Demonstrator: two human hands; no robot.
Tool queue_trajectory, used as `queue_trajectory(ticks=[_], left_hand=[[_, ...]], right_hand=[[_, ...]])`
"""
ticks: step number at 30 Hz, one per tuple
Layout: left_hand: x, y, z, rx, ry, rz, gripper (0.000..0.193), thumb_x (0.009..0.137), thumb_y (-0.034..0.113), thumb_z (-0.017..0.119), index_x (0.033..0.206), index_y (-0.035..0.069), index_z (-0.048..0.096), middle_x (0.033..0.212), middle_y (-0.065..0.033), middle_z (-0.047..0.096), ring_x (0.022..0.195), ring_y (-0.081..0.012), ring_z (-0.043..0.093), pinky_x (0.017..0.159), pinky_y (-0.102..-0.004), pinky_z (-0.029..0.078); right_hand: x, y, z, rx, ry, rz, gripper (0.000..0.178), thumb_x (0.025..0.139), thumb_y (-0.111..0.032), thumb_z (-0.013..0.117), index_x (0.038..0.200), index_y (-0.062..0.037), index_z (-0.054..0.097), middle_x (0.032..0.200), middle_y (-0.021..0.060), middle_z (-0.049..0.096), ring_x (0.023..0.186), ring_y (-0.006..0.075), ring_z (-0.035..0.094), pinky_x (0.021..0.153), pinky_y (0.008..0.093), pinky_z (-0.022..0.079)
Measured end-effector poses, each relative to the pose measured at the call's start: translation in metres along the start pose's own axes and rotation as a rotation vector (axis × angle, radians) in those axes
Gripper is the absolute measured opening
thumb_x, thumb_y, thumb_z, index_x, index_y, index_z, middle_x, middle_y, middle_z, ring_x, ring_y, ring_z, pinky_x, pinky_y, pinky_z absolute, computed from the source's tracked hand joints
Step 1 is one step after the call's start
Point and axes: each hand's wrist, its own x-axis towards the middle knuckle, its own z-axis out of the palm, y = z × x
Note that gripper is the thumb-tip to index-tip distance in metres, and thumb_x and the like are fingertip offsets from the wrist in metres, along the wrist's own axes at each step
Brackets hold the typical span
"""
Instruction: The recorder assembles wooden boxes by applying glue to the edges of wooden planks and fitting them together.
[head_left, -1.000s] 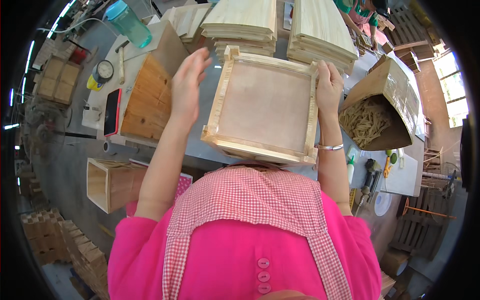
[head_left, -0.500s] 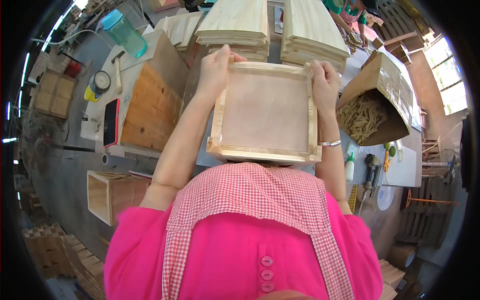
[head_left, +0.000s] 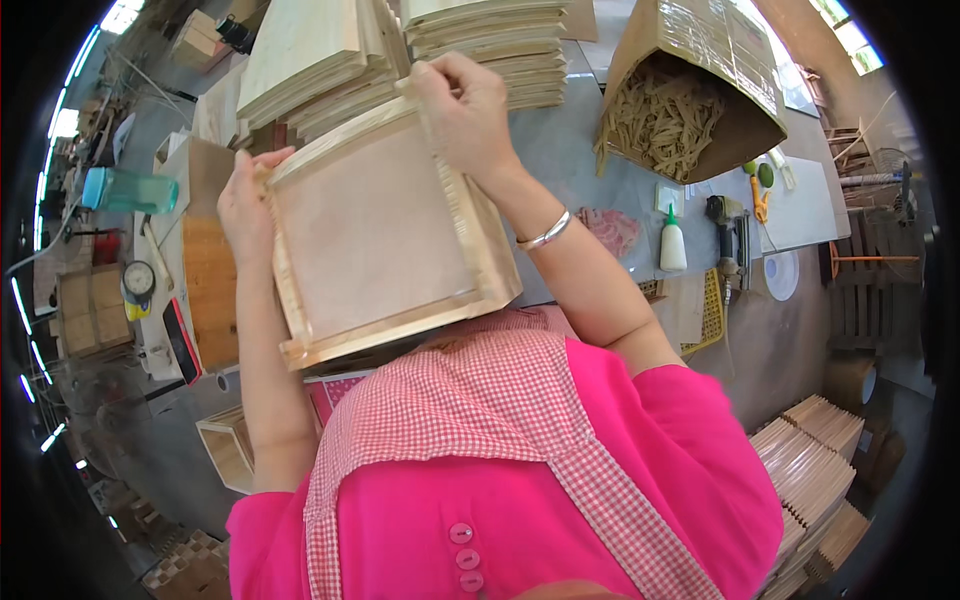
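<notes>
A square wooden box (head_left: 375, 225) with a pale flat panel set inside its raised rim is held in front of my apron, its near edge close to my chest. Fingers of my left hand (head_left: 250, 200) close around its far left corner. At the far right corner my right hand (head_left: 465, 110) grips the rim, thumb and fingers pinched over the edge. The box sits tilted, its right side higher in the view and its side wall showing. What lies beneath the box is hidden.
Stacked wooden boards (head_left: 485, 50) stand beyond the box. A cardboard carton (head_left: 745, 135) of tan strips lies open at the right. Near it are a white glue bottle (head_left: 673, 245) and a nail gun (head_left: 728, 235). A phone (head_left: 180, 340) and a teal bottle (head_left: 135, 190) are at the left.
My view has turned, so the bench things have shifted leftward. The box has gone from nearly level to slanted, its right side raised, with both hands still on its far corners.
</notes>
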Motion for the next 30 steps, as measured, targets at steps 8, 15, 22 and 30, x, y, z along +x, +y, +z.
queue_trajectory(ticks=[8,15,22,30], left_hand=[[-0.008,0.005,0.001,0.001,0.026,-0.095,0.056,0.107,0.038,0.035,0.100,-0.008,0.067,0.115,-0.0235,0.068,0.107,-0.0238,0.064,0.098,-0.0332,0.046],[-0.009,0.002,0.001,-0.110,0.036,-0.119,0.053,0.108,0.036,0.033,0.093,-0.004,0.064,0.120,-0.0306,0.063,0.120,-0.0309,0.059,0.105,-0.0369,0.043],[-0.004,-0.003,-0.003,-0.097,-0.012,-0.088,0.054,0.108,0.035,0.033,0.100,-0.007,0.066,0.122,-0.0269,0.064,0.115,-0.0264,0.060,0.102,-0.0353,0.044],[0.001,-0.008,-0.003,-0.160,-0.043,0.004,0.049,0.107,0.035,0.041,0.120,-0.008,0.063,0.119,-0.0173,0.066,0.108,-0.0213,0.063,0.096,-0.0308,0.047]], right_hand=[[-0.018,0.246,-0.210,-0.927,0.260,0.220,0.029,0.087,-0.022,0.062,0.105,0.0010,0.065,0.103,0.0209,0.065,0.103,0.0395,0.060,0.089,0.0457,0.049],[-0.053,0.303,-0.294,-1.250,0.024,0.650,0.029,0.084,-0.028,0.063,0.095,-0.0022,0.069,0.101,0.0230,0.069,0.101,0.0406,0.065,0.091,0.0483,0.051],[-0.031,0.267,-0.302,-0.888,0.096,0.375,0.019,0.074,-0.021,0.067,0.079,-0.0025,0.069,0.075,0.0162,0.069,0.069,0.0301,0.068,0.066,0.0406,0.052],[0.076,0.122,-0.286,-0.408,0.095,0.158,0.020,0.084,-0.014,0.066,0.075,-0.0025,0.053,0.061,0.0026,0.058,0.053,0.0109,0.056,0.052,0.0280,0.046]])
